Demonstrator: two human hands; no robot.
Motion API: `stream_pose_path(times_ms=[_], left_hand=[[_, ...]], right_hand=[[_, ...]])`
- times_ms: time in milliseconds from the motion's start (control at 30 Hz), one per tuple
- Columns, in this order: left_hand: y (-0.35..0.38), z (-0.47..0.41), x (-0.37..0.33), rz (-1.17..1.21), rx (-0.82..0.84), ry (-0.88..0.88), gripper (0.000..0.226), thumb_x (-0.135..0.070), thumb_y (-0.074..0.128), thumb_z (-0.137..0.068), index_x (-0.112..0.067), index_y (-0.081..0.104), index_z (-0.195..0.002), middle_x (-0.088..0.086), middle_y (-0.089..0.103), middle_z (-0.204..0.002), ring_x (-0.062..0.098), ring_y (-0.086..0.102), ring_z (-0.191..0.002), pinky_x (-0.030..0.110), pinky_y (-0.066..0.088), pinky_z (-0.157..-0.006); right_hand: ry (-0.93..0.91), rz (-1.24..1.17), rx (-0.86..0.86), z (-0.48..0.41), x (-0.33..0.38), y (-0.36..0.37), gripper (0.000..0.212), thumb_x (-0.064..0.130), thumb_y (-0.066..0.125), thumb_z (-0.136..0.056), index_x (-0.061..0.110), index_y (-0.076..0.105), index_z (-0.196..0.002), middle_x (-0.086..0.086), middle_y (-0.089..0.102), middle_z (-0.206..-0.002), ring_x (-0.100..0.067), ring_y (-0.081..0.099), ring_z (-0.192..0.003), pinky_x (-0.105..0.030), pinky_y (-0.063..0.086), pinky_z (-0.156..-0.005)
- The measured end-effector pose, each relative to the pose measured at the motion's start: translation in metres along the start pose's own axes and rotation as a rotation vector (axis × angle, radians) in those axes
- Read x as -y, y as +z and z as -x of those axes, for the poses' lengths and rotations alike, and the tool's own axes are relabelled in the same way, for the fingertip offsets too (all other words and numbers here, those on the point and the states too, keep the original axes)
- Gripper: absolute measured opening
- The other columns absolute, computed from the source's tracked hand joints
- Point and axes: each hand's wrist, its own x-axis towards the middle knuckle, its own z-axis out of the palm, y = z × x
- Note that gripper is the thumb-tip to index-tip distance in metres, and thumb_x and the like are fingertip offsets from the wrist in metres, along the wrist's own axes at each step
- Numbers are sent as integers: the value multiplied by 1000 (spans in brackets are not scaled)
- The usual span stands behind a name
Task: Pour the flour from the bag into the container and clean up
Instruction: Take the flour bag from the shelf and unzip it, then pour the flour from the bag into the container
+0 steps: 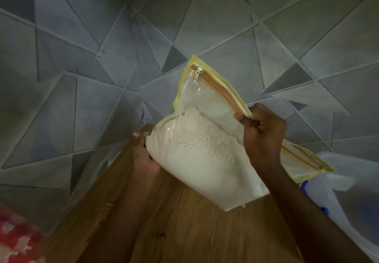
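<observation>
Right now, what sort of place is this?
Likely a room in a home: a wooden table, a red patterned rug beside it, and a bag of flour held over the table.

Left hand [144,156] grips the bag [205,160] at its side, right hand [264,133] pinches its zipper edge.

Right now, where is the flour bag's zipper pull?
In the head view, the zipper pull sits at the upper corner of the bag, up-left of the right hand.
</observation>
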Motion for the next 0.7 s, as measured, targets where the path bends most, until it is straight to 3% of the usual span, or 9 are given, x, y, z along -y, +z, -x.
stream_pose_path(times_ms=[100, 200, 267, 333, 467, 533, 600, 633, 700], left_hand=[[38, 16, -22, 14, 31, -7, 55, -53, 29, -106, -19, 49, -145, 2, 64, -120, 26, 56, -122, 33, 45, -88], [75, 39, -34, 51, 81, 5, 44, -48, 26, -108, -20, 60, -104, 3, 62, -99, 27, 59, -105, 32, 46, -87], [98, 56, -37, -3, 94, 60, 39, -42, 25, -109, -23, 51, -89, -2, 58, -100, 28, 56, -125, 28, 49, -84], [116, 65, -36, -70, 103, 113, 37, -44, 30, -108, -23, 54, -90, -2, 64, -115, 27, 56, -129, 29, 51, -84], [150, 80, -28, -161, 169, 175, 34, -41, 33, -109, -25, 58, -93, -1, 62, -118, 16, 61, -98, 26, 55, -75], [162, 86, -22, -197, 188, 226, 36, -38, 30, -110, -21, 62, -112, 5, 64, -121, 16, 60, -98, 30, 51, -87], [175, 93, -14, -229, 172, 246, 42, -38, 33, -109, -14, 56, -136, 9, 58, -141, 19, 60, -111, 30, 49, -87], [179, 93, -8, -238, 154, 238, 41, -39, 36, -108, -14, 58, -133, 9, 59, -140, 21, 60, -116, 31, 49, -85], [188, 98, 2, -215, 119, 188, 36, -42, 42, -106, -15, 66, -112, 6, 69, -115, 24, 64, -108, 32, 51, -74]], right_hand=[[25, -26, -65, -24, 17, -14, 36, 4, 73, -82, 21, 49, -61, 7, 41, -58, -4, 38, -54, -24, 34, -54], [60, -43, -113, -48, 29, -34, 43, 4, 73, -82, 24, 45, -57, 11, 39, -56, -7, 37, -53, -28, 35, -56], [85, -64, -147, -58, 34, -50, 45, 3, 74, -83, 24, 46, -55, 11, 39, -55, -9, 38, -53, -28, 35, -55], [89, -57, -181, -67, 36, -70, 39, 4, 75, -83, 17, 50, -56, 10, 40, -55, -6, 38, -52, -25, 35, -55], [102, -35, -235, -79, 34, -109, 43, 9, 75, -84, 24, 47, -54, 11, 40, -52, -6, 39, -51, -26, 36, -55], [135, -55, -255, -81, 30, -125, 41, 10, 75, -85, 23, 50, -56, 11, 40, -52, -7, 41, -50, -26, 38, -55], [162, -64, -278, -80, 24, -142, 31, 10, 75, -85, 13, 57, -61, 10, 41, -52, -7, 42, -50, -26, 39, -55], [177, -68, -287, -79, 19, -150, 28, 10, 75, -85, 10, 59, -63, 10, 42, -52, -5, 42, -50, -25, 38, -54], [202, -72, -296, -76, 11, -163, 25, 9, 76, -84, 5, 60, -64, 11, 42, -51, -5, 41, -49, -25, 38, -54]])
